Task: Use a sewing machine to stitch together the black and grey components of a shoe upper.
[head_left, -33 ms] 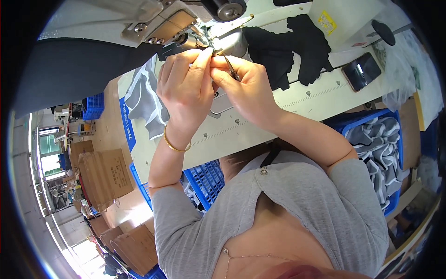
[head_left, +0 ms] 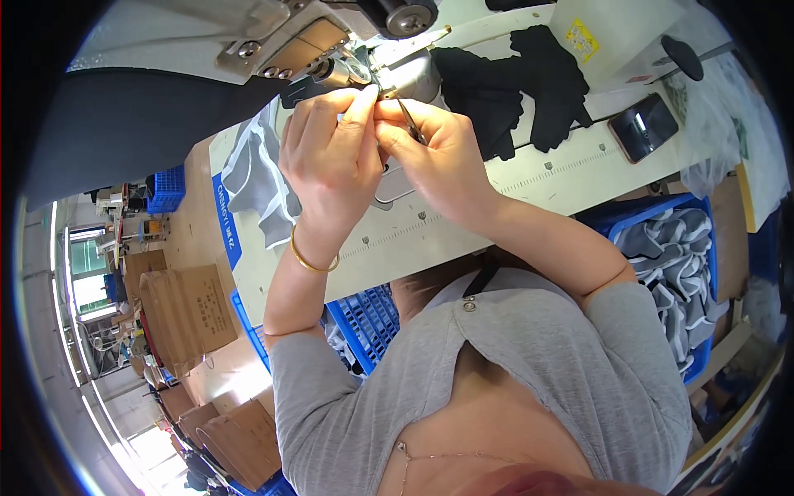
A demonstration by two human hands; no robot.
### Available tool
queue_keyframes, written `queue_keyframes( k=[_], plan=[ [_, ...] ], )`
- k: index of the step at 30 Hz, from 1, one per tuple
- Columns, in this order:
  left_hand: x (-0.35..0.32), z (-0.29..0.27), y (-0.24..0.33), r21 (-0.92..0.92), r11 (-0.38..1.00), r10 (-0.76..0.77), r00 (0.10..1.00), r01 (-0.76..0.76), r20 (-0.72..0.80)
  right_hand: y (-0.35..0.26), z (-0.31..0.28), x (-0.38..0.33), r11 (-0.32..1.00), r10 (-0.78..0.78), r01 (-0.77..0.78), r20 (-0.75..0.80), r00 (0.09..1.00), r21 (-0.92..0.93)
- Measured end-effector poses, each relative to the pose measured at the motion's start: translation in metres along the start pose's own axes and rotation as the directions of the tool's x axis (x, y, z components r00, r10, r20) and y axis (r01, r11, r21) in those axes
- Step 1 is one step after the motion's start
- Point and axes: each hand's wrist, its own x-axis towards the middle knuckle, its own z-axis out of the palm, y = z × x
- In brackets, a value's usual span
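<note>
Black cloth pieces lie on the pale counter, right of the sewing machine, whose metal head overhangs the counter's far side and hides much of it. Close under that head, the left hand has thumb and forefinger pressed together; whether anything sits between them cannot be told. Beside it, the right hand pinches a dark pointed tool between thumb and forefinger, the tip directed toward the machine. Both hands block the view of the working spot.

Grey cloth with white edging lies along the counter's left edge. Toward the right end, near the front edge, rests a dark phone; a clear plastic bag crowds the right end beyond it, and a white box stands at the far right corner. Below the front edge are a blue basket and, farther right, a blue bin heaped with white-edged grey pieces. Cardboard boxes stand on the floor, off the left edge.
</note>
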Motion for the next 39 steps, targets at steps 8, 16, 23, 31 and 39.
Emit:
queue_keyframes(
  k=[8, 16, 23, 31, 39],
  plan=[
    [-0.006, -0.009, 0.002, 0.002, 0.999, -0.042, 0.994, 0.042, 0.105, -0.007, 0.004, 0.001, 0.999, -0.030, 0.029, 0.022, 0.999, 0.014],
    [-0.006, -0.006, 0.003, -0.019, 0.999, -0.047, 0.995, 0.049, 0.091, -0.007, 0.003, 0.000, 0.998, 0.016, -0.019, 0.056, 0.998, 0.059],
    [-0.005, -0.010, 0.004, -0.032, 0.997, -0.063, 0.994, 0.066, 0.086, -0.005, 0.008, 0.000, 0.993, -0.003, -0.004, 0.060, 0.998, 0.117],
    [-0.006, -0.008, 0.002, -0.046, 0.997, -0.064, 0.994, 0.068, 0.084, -0.008, 0.005, -0.001, 0.995, 0.022, -0.030, 0.088, 0.996, 0.092],
    [-0.005, -0.008, -0.005, -0.096, 0.993, -0.064, 0.996, 0.070, 0.063, 0.000, 0.009, 0.001, 0.996, -0.041, 0.035, 0.067, 0.997, 0.088]
  ],
)
